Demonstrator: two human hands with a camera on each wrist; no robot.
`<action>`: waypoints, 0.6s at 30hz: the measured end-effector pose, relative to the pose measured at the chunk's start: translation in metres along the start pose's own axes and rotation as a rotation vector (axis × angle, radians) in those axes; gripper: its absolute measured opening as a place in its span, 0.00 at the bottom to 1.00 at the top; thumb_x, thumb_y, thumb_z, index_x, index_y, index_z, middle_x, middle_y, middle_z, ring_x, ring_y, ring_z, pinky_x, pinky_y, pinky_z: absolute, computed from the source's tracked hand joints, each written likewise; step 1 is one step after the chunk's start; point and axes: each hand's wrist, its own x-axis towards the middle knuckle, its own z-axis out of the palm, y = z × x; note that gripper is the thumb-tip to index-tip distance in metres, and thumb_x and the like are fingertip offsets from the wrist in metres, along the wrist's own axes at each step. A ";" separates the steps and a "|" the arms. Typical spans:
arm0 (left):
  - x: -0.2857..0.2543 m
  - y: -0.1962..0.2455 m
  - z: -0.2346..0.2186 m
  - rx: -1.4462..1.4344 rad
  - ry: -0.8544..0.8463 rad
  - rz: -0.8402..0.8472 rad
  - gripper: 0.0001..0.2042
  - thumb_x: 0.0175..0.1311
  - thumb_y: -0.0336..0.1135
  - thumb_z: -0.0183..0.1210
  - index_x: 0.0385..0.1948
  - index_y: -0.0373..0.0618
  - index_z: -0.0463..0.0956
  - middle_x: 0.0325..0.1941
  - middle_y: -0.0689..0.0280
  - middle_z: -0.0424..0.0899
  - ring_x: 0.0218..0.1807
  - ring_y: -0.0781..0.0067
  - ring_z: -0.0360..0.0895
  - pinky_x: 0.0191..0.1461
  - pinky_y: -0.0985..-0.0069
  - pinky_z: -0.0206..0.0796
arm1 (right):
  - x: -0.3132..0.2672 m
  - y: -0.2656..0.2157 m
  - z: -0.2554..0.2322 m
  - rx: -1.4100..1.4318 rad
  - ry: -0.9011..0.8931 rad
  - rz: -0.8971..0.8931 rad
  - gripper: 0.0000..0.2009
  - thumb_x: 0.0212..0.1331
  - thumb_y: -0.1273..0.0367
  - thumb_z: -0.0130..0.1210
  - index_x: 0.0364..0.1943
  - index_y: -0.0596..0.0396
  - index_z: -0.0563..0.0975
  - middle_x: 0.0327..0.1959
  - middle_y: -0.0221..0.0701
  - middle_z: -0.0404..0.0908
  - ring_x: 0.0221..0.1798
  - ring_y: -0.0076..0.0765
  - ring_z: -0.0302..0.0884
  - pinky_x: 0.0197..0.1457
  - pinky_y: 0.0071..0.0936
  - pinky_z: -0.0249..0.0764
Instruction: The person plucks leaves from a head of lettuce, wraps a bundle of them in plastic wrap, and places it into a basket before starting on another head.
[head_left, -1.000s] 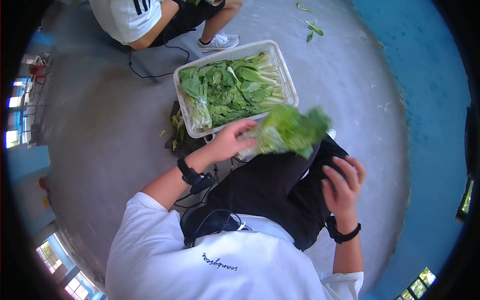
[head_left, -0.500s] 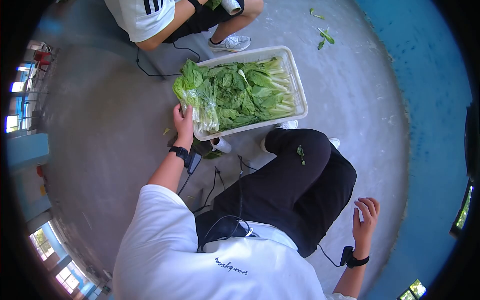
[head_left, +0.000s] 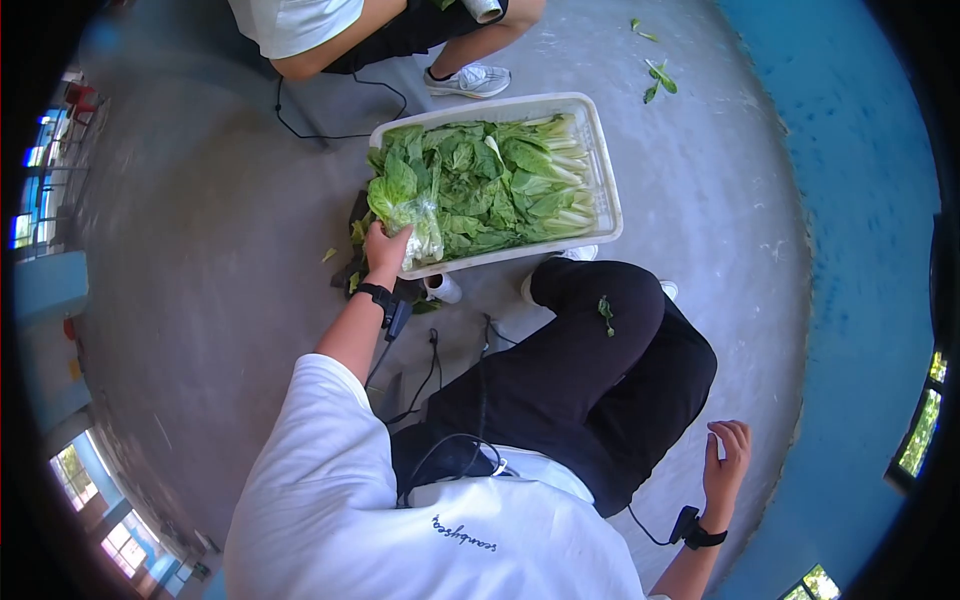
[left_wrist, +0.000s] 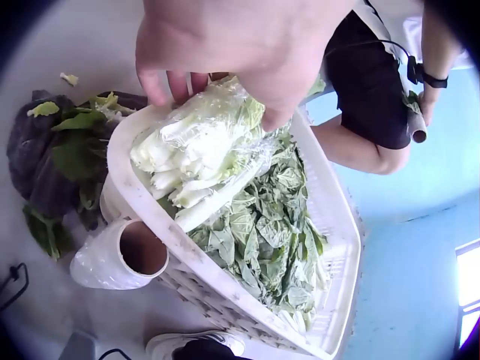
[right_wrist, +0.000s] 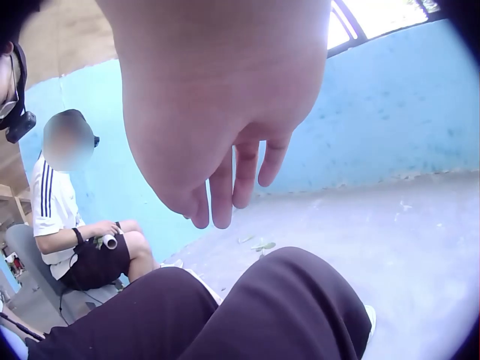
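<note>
My left hand (head_left: 385, 252) holds a bundle of leafy greens (left_wrist: 199, 146) bound in clear plastic film, at the near left corner of a white plastic basket (head_left: 612, 190). In the left wrist view the thumb lies on one side of the bundle and the fingers (left_wrist: 178, 86) on the other. Pale stalks point toward the basket's near rim. Loose greens (head_left: 500, 170) fill the rest of the basket, stalks toward its right end. Away from the basket, my right hand (head_left: 728, 465) hangs beside my right leg, fingers loosely bent, holding nothing.
A roll of film (left_wrist: 120, 255) stands against the basket's near side, by a dark bag (left_wrist: 56, 161) with leaf scraps. Another person (right_wrist: 64, 217) sits across, holding a roll. A leaf (head_left: 605, 315) lies on my knee; more leaves (head_left: 658, 80) lie on the floor.
My left hand has carried the wrapped bundle from over my lap to the basket's left end, then shifted it slightly right and nearer. The right hand has dropped away from my knee to the side.
</note>
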 end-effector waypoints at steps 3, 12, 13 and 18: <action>0.002 -0.013 0.000 -0.205 0.040 -0.067 0.24 0.56 0.44 0.72 0.45 0.33 0.79 0.44 0.53 0.87 0.46 0.58 0.85 0.52 0.65 0.73 | -0.002 0.000 0.004 0.010 -0.032 0.017 0.07 0.52 0.82 0.59 0.35 0.61 0.82 0.38 0.37 0.83 0.48 0.46 0.77 0.53 0.39 0.74; 0.019 -0.030 -0.015 -0.205 -0.067 -0.033 0.17 0.60 0.39 0.69 0.43 0.33 0.81 0.37 0.57 0.89 0.38 0.66 0.86 0.46 0.71 0.75 | 0.001 0.010 0.005 0.039 -0.050 0.105 0.07 0.53 0.83 0.58 0.35 0.62 0.82 0.35 0.38 0.82 0.44 0.45 0.78 0.49 0.37 0.74; 0.020 -0.032 -0.015 -0.191 -0.074 -0.033 0.17 0.59 0.38 0.69 0.43 0.34 0.81 0.37 0.57 0.89 0.38 0.65 0.86 0.46 0.71 0.75 | 0.002 0.010 0.005 0.035 -0.053 0.104 0.07 0.53 0.83 0.58 0.35 0.62 0.82 0.35 0.39 0.82 0.44 0.45 0.78 0.49 0.37 0.74; -0.013 0.031 -0.033 0.066 0.250 0.078 0.14 0.57 0.39 0.69 0.37 0.39 0.78 0.28 0.61 0.83 0.33 0.63 0.82 0.39 0.66 0.72 | 0.003 0.014 0.006 0.058 -0.055 0.118 0.06 0.54 0.83 0.58 0.35 0.62 0.82 0.35 0.40 0.82 0.43 0.45 0.79 0.48 0.37 0.75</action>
